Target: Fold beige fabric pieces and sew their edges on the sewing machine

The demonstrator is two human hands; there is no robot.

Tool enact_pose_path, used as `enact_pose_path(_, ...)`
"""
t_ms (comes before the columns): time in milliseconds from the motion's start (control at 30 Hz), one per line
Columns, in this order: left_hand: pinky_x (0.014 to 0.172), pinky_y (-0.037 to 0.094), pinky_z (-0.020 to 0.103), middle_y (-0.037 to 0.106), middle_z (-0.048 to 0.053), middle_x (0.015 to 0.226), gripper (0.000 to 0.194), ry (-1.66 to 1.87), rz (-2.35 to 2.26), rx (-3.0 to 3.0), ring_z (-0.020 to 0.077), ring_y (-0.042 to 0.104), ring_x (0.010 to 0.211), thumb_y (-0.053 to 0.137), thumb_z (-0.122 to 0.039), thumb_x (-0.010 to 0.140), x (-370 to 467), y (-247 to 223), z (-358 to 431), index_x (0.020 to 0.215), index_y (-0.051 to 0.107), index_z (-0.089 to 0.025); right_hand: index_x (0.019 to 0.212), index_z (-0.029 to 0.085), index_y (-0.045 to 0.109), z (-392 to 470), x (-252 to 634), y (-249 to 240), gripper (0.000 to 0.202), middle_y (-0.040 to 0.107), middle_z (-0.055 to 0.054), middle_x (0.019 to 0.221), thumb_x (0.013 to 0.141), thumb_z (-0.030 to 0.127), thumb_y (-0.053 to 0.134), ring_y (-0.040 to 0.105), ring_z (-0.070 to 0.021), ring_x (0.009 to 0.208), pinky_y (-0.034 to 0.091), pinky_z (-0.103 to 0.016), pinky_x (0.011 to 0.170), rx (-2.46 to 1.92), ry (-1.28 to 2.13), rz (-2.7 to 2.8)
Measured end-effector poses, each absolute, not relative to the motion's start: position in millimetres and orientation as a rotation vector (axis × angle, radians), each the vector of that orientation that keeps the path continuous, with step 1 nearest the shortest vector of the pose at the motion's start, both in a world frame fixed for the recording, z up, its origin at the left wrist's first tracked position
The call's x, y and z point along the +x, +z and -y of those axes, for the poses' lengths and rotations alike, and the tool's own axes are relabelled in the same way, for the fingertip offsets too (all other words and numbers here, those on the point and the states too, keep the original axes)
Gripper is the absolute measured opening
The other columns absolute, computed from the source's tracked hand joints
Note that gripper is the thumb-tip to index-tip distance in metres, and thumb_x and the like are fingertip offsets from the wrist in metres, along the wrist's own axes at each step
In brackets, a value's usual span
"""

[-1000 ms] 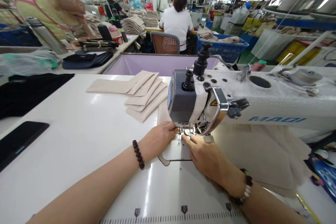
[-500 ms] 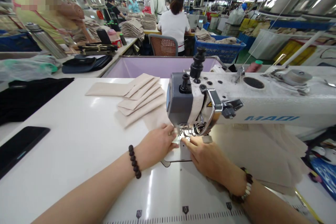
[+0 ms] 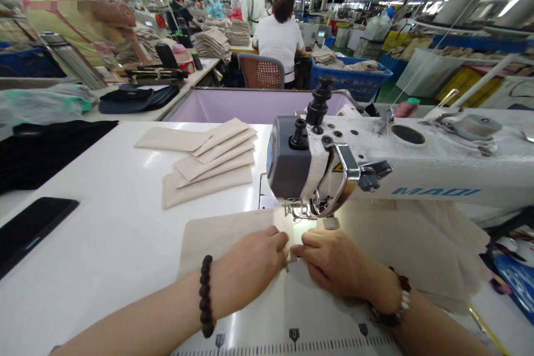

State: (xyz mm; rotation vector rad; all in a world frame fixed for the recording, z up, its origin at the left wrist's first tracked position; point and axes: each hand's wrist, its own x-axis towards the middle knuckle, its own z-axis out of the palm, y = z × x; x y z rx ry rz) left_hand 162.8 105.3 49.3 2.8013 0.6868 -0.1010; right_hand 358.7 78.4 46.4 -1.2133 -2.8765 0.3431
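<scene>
A flat beige fabric piece [image 3: 208,233] lies on the sewing table to the left of the presser foot, partly beneath my left wrist. My left hand [image 3: 254,264] is closed on its right edge, with the fingers curled. Close beside it, my right hand [image 3: 337,261] has its fingers bent together and its index fingertip at the same edge; its exact hold is partly hidden. Both hands are just in front of the lit needle area of the sewing machine [image 3: 292,161]. Several folded beige fabric pieces [image 3: 212,169] lie fanned out behind my left hand.
More beige fabric [image 3: 409,250] lies under the machine arm at right. A phone [image 3: 37,231] and black cloth [image 3: 54,150] are on the left. A lilac-lined bin [image 3: 258,105] stands beyond the table. A person in white [image 3: 277,39] sits farther ahead.
Both hands have moved closer to me, the left one more. The fabric piece now lies spread under my left hand, away from the fanned pieces.
</scene>
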Motion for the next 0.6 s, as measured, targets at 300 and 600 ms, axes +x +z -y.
enact_pose_path(300,0.081,0.046,0.029,0.058,0.008,0.093,0.017,-0.039,-0.724,2.769,0.0189,0.052,0.091,0.042,-0.008,0.088,165.8,52.2,-108.9,0.092,0.058,-0.013,0.102,0.021,0.056,-80.6,354.8,49.5,0.025,0.058,-0.002,0.082,0.083,0.017,0.041,0.051,-0.0137,0.068,0.028,-0.029,0.055,-1.366,0.301,2.850)
enact_pose_path(600,0.090,0.044,0.029,0.057,0.009,0.102,0.017,0.171,-0.754,2.737,0.0189,0.051,0.102,0.046,-0.007,0.086,164.1,45.9,-128.5,0.097,0.057,-0.012,0.118,0.019,0.047,-81.5,346.2,47.5,0.034,0.063,-0.004,0.088,0.086,0.015,0.038,0.057,-0.0153,0.069,0.032,-0.028,0.054,-1.587,0.150,2.794)
